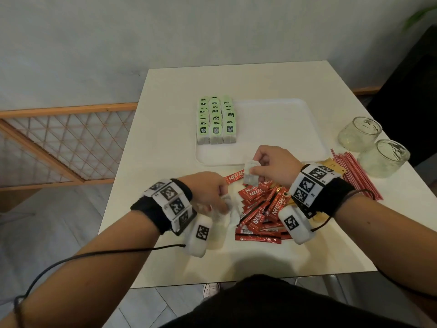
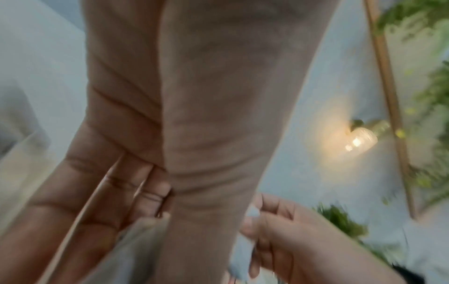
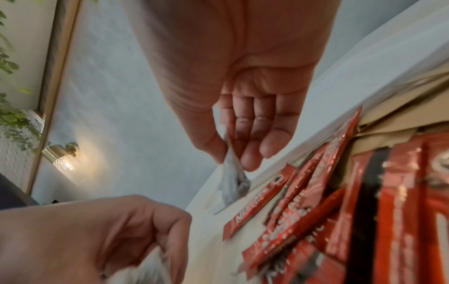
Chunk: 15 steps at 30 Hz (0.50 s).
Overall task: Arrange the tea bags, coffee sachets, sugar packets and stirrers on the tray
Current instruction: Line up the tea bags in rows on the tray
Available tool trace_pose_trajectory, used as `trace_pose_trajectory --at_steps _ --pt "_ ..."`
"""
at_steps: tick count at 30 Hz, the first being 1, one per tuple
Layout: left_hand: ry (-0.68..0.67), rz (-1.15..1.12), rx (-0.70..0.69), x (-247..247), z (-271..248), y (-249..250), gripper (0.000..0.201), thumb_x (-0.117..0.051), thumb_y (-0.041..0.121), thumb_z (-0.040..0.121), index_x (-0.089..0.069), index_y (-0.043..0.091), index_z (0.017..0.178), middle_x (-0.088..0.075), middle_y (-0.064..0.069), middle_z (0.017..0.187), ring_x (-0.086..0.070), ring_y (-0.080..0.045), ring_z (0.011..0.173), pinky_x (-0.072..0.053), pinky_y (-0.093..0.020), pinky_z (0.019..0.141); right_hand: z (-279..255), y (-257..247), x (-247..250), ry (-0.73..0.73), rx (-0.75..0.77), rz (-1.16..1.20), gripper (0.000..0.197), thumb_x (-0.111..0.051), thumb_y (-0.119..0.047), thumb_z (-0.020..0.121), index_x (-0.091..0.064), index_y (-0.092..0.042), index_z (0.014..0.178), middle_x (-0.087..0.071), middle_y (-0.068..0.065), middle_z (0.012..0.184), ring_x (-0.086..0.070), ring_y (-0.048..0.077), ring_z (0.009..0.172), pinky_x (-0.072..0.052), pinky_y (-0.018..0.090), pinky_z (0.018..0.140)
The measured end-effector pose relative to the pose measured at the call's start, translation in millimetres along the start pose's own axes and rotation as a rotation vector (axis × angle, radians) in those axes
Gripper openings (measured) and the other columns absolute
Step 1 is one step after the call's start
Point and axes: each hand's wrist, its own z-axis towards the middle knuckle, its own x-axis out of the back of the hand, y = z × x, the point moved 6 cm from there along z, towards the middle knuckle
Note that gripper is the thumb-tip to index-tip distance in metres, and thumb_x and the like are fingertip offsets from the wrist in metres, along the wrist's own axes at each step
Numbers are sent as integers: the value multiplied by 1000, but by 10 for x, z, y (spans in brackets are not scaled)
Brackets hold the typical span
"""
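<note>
I'm gathering white packets [image 1: 251,174], right hand [image 1: 272,166] and left hand [image 1: 208,192] each pinching some; next, onto the tray [image 1: 272,138].

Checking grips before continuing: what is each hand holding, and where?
Right hand pinches white packets at their upper end. Left hand grips more white packets; exact hold unclear.

head view downward, wrist views upward, close
</note>
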Motion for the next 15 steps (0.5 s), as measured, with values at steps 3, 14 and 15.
trace_pose_trajectory --at_steps 3,14,15 --pt "86 -351 -23 207 -9 -138 43 -79 22 79 -57 23 116 -64 -2 101 -72 -15 70 -61 -34 73 57 -13 65 14 17 66 20 -72 -14 81 -61 -20 97 -65 1 75 -67 24 71 -56 44 76" --pt "446 -1189 84 369 158 -348 35 -74 13 84 -63 2 116 -70 -13 113 -67 -22 105 -58 -32 85 317 -215 170 82 -30 206 12 -64 -10 86 -69 -21 86 -70 5 70 -70 22 65 -58 34 64" --pt "487 -1189 105 395 179 -352 35 -75 16 83 -64 5 114 -71 -8 110 -66 -19 102 -56 -30 82 358 -213 157 80 -39 217 11 -65 -10 87 -71 -20 86 -71 5 72 -70 23 67 -58 33 67"
